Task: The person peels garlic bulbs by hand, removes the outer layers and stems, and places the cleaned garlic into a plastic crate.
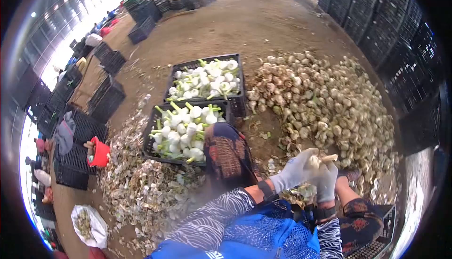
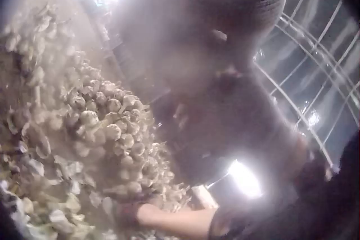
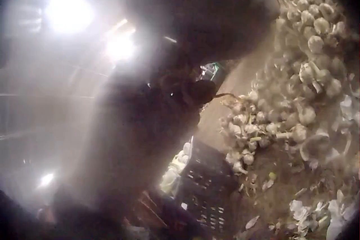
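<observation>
Between my gloved left hand (image 1: pixel 293 170) and right hand (image 1: pixel 325 180) I hold one garlic (image 1: pixel 328 158), raised off the floor, beside the near edge of the heap (image 1: pixel 325 103). Its pale, tan-tinged stalk end points out sideways, nearly level; my fingers hide much of the rest.
</observation>
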